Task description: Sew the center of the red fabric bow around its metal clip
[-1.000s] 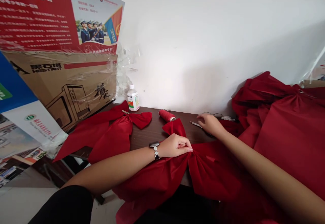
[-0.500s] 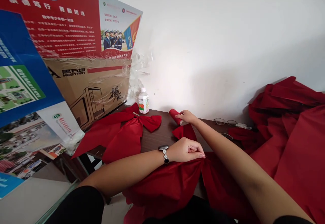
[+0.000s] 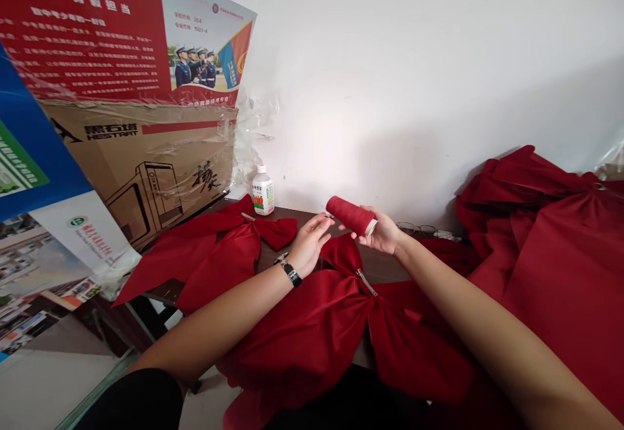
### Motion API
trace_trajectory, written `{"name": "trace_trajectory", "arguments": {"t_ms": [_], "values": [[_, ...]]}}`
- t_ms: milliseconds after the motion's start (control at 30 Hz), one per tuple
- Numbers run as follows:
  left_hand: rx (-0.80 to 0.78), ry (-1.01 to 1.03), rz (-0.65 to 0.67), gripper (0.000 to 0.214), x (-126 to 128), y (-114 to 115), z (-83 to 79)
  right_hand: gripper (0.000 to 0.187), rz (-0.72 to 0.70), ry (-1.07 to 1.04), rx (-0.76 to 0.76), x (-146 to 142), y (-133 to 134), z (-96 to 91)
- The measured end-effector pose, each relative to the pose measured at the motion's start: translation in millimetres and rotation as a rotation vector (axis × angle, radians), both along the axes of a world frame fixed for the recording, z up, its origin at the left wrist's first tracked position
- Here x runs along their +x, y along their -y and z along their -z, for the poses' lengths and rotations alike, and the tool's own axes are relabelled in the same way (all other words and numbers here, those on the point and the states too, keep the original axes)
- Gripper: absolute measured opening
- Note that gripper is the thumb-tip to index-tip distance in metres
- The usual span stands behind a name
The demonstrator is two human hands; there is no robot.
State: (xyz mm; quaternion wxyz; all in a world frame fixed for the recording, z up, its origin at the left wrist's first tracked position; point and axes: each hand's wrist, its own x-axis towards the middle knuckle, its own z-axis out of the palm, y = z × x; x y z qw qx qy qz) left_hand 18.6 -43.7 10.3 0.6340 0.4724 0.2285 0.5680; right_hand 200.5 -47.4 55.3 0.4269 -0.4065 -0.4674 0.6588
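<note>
- Left hand [image 3: 307, 245] has released the red fabric bow [image 3: 302, 332], now open near the thread spool [image 3: 350, 215].
- Right hand [image 3: 383, 234] grasps that spool, apparently between fingers and palm.

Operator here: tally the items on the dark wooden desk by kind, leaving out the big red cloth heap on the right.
Red fabric bows: 2
Red thread spool: 1
Clear plastic bottle with white cap: 1
Wire-rimmed eyeglasses: 1
Total: 5

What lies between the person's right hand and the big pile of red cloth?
In the head view, a pair of glasses and a small white item lie there, between the right hand holding the red thread spool and the red cloth pile.
</note>
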Motion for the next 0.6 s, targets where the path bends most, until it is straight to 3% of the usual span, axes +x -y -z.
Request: {"name": "trace_trajectory", "arguments": {"t_ms": [133,200,367,467,600], "values": [[-0.073,0.104,0.254,0.030,-3,-9,-0.1,0.047,-0.065,0.046,-0.091,-7,2,7.1],[-0.052,0.117,0.281,0.030,-2,-9,1.4,0.048,-0.074,0.078,-0.111,-9,0,8.4],[-0.023,0.131,0.115,0.029,-1,-9,2.2,0.061,-0.104,0.238,-0.126,-3,-3,8.8],[0.051,0.067,-0.060,0.029,-2,-12,1.6,0.066,-0.082,0.430,-0.071,3,-2,8.0],[0.160,-0.017,-0.242,0.029,-2,-16,4.6,0.040,-0.027,0.483,0.040,2,-2,6.8]]}}
